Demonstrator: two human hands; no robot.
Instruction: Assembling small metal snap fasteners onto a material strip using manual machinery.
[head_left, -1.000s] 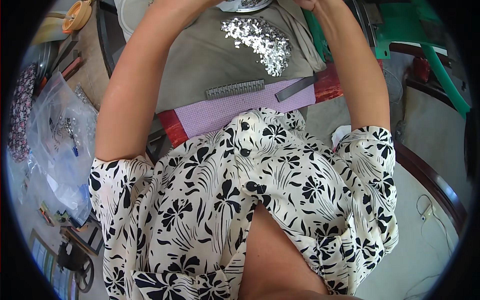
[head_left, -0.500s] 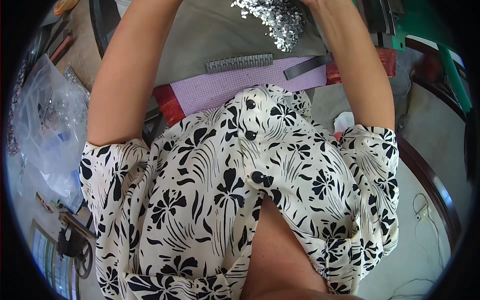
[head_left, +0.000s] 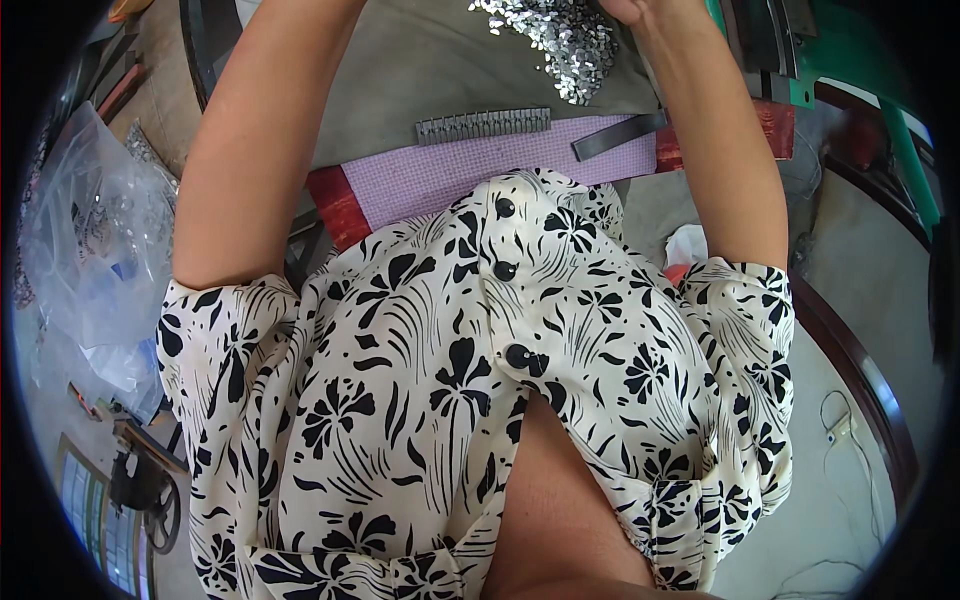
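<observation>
My right hand only just shows at the top edge, beside a heap of small shiny silver pieces; its fingers are cut off. My left forearm runs out past the top edge, so my left hand lies outside the picture. Between my arms, a grey comb-like row of metal pieces rests at the far edge of a lavender textured cloth. To its right a flat dark metal strip lies slanted across the cloth.
Red-painted board ends stick out from under the cloth. A green machine frame stands at the far right. Clear plastic bags with shiny bits sit on the left. A thin cable trails over the floor at right.
My right hand has come slightly lower into the picture. The silver heap, the comb-like row and the strip sit a touch further right in the picture.
</observation>
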